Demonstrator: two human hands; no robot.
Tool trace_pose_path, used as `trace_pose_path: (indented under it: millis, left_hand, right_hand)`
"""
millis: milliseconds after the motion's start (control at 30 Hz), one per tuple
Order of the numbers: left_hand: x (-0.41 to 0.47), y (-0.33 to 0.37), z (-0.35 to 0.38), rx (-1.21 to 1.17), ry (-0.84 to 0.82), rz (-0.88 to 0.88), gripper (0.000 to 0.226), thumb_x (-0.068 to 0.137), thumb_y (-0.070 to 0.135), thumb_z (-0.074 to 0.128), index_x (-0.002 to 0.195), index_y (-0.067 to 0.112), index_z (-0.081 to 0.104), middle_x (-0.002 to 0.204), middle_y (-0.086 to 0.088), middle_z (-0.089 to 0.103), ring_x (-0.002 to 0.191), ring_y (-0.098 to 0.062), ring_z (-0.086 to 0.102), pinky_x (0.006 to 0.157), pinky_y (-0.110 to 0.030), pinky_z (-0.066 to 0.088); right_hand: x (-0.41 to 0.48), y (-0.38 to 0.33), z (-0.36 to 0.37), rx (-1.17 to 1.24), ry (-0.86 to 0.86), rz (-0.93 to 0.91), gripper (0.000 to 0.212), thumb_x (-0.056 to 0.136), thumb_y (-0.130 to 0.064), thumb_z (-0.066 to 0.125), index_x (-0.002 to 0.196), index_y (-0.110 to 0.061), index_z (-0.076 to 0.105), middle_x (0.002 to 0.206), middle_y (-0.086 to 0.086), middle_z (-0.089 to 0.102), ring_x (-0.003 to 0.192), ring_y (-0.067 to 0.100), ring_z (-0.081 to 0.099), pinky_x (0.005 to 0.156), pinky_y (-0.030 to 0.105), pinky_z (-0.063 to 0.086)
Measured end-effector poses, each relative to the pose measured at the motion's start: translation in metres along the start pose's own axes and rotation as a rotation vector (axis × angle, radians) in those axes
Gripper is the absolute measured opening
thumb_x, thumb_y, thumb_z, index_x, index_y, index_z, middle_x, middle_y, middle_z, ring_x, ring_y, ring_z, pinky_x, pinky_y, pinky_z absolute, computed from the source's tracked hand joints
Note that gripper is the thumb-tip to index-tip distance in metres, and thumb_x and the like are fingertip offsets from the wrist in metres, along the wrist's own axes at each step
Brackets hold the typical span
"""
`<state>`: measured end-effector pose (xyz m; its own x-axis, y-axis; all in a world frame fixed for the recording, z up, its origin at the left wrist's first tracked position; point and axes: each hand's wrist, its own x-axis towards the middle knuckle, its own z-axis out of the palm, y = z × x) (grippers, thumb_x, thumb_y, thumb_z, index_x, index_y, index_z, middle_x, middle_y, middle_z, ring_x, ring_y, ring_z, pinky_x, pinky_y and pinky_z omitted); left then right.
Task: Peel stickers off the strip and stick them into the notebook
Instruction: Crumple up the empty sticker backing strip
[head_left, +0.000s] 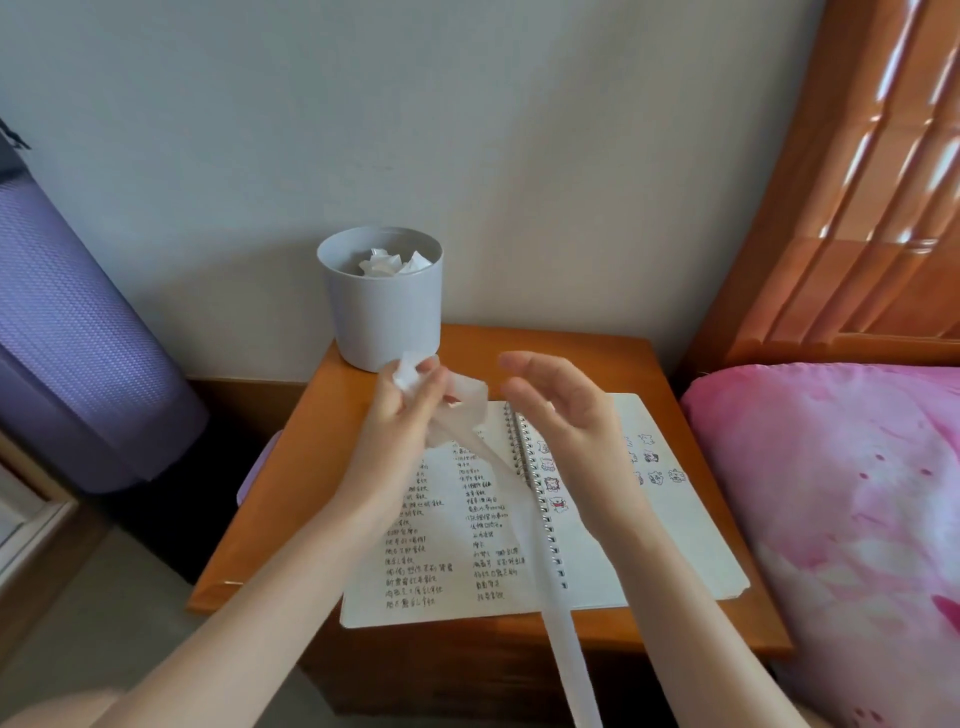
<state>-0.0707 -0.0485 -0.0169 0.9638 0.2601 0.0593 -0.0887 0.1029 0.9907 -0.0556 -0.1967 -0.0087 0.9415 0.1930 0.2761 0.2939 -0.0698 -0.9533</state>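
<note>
Strip (563, 649) bunched in left hand (400, 415); right hand (566, 410) loose-fingered, empty.
Its tail ran toward five o'clock across the notebook (649, 545), right hand just beside.

Translucent strip (540, 561) draped across open spiral notebook (597, 545).
</note>
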Motion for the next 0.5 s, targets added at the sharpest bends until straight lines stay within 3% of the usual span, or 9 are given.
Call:
trace_pose_path:
  millis: [67,100,200,267,367,433,500]
  left_hand:
    - [0.006,0.003,-0.007,0.016,0.042,0.031,0.01,0.097,0.024,0.052,0.104,0.03,0.051,0.086,0.011,0.065,0.08,-0.004,0.065,0.07,-0.018,0.05]
    - [0.01,0.002,-0.011,0.034,0.06,0.046,0.01,0.097,0.024,0.051,0.104,0.032,0.05,0.091,0.008,0.064,0.086,-0.009,0.064,0.076,-0.024,0.049]
    - [0.015,0.005,-0.017,0.082,0.102,0.08,0.018,0.098,0.028,0.048,0.116,0.028,0.042,0.099,0.005,0.06,0.088,-0.011,0.06,0.076,-0.028,0.047]
    - [0.017,0.006,-0.019,0.121,0.122,0.102,0.024,0.099,0.026,0.047,0.119,0.025,0.035,0.098,0.006,0.059,0.088,-0.01,0.059,0.075,-0.025,0.046]
    - [0.014,0.005,-0.019,0.153,0.126,0.146,0.028,0.099,0.019,0.046,0.116,0.031,0.029,0.093,0.005,0.066,0.091,-0.016,0.065,0.083,-0.034,0.05]
    - [0.013,0.001,-0.018,0.178,0.075,0.171,0.026,0.099,0.019,0.045,0.112,0.038,0.034,0.101,0.002,0.064,0.094,-0.021,0.066,0.087,-0.042,0.053]
    - [0.008,-0.001,-0.015,0.28,0.003,0.188,0.025,0.101,0.017,0.041,0.104,0.042,0.043,0.103,0.011,0.056,0.092,-0.012,0.062,0.085,-0.032,0.048]
  right_hand:
    - [-0.003,0.001,-0.006,-0.177,-0.176,0.124,0.031,0.081,-0.039,0.067,0.109,-0.027,0.066,0.106,-0.014,0.069,0.093,0.005,0.066,0.08,0.022,0.055]
    - [-0.005,0.002,-0.008,-0.222,-0.255,0.193,0.034,0.078,-0.041,0.069,0.109,-0.027,0.066,0.102,-0.011,0.071,0.089,0.008,0.068,0.079,0.026,0.057]
    - [-0.008,0.0,-0.01,-0.207,-0.343,0.307,0.024,0.079,-0.022,0.073,0.102,-0.017,0.067,0.09,0.0,0.074,0.075,0.013,0.07,0.068,0.027,0.059]
    - [-0.007,-0.003,-0.012,-0.19,-0.352,0.312,0.018,0.079,-0.01,0.073,0.096,-0.014,0.069,0.089,0.004,0.074,0.068,0.012,0.068,0.061,0.023,0.057]
    - [-0.006,-0.005,-0.013,-0.211,-0.35,0.307,0.017,0.079,-0.005,0.072,0.09,-0.017,0.071,0.083,0.006,0.074,0.06,0.011,0.064,0.057,0.02,0.055]
    - [-0.006,-0.003,-0.01,-0.216,-0.28,0.275,0.016,0.08,-0.003,0.07,0.09,-0.015,0.07,0.079,0.007,0.072,0.055,0.011,0.063,0.058,0.023,0.056]
    - [-0.004,-0.002,-0.007,-0.158,-0.117,0.208,0.013,0.081,0.001,0.068,0.088,-0.01,0.07,0.079,0.011,0.072,0.053,0.012,0.065,0.06,0.024,0.057]
